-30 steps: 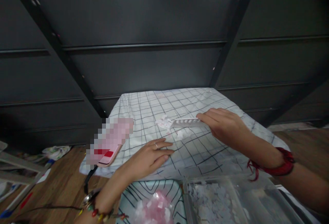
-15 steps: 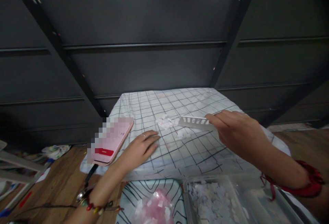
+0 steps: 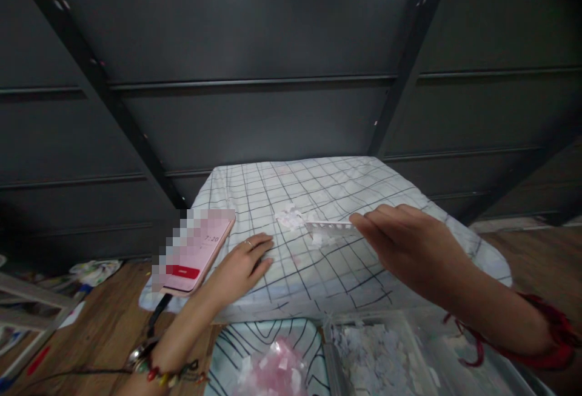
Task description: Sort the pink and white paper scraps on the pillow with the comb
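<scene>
My right hand (image 3: 402, 241) is closed around one end of a flat, pale slotted strip (image 3: 330, 226), its exact kind unclear. The strip is held above the white checked cloth (image 3: 300, 187), turned so that I see it nearly edge-on. At its far end lies a small heap of white paper-like scraps (image 3: 290, 218). More white pieces (image 3: 322, 239) show just below the strip. My left hand (image 3: 245, 262) rests on the cloth to the left of the scraps, fingers stretched out, with a ring on one finger and nothing held.
A pink phone (image 3: 200, 256) lies at the cloth's left edge. In front are a patterned tray (image 3: 222, 347) with a pink-and-white plastic bundle (image 3: 277, 369) and a clear plastic box (image 3: 334, 353) of pale flakes. A dark panelled wall (image 3: 254, 117) stands behind.
The strip has moved slightly left and down and tilted from showing its broad face to nearly edge-on. My left hand has shifted slightly left.
</scene>
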The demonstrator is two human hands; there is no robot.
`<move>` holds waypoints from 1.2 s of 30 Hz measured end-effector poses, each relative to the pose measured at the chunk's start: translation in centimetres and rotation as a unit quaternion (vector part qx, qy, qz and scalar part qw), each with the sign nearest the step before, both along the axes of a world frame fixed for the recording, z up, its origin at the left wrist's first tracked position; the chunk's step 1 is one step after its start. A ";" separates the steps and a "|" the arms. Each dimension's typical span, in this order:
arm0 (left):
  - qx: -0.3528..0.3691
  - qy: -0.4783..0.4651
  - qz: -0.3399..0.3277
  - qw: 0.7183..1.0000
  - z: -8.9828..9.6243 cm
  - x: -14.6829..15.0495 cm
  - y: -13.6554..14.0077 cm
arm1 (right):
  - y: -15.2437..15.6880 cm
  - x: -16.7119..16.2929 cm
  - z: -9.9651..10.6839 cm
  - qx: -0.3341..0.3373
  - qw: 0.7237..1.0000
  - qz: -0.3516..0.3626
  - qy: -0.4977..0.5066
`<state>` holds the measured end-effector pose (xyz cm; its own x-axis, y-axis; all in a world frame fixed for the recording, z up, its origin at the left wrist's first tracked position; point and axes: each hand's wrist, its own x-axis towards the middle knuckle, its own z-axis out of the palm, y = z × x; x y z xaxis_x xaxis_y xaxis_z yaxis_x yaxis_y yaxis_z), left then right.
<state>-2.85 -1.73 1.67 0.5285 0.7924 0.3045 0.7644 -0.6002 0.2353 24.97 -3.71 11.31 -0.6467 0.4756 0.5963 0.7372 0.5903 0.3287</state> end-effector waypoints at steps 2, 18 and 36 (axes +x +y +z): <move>0.001 0.002 0.002 1.000 0.0 0.0 0.0 | 0.1 0.1 -0.2 0.001 1.000 -0.005 -0.014; -0.014 -0.009 0.015 1.000 -0.2 0.0 -0.1 | -1.0 0.0 -1.2 0.062 0.993 0.091 -0.039; -0.008 -0.009 0.011 1.000 0.3 0.3 -0.1 | -3.8 0.1 -1.9 0.005 0.993 0.108 0.041</move>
<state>-2.55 -1.86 1.95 0.5052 0.8085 0.3020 0.7728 -0.5795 0.2587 25.11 -7.53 9.42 -0.6824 0.3250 0.6547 0.6183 0.7345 0.2798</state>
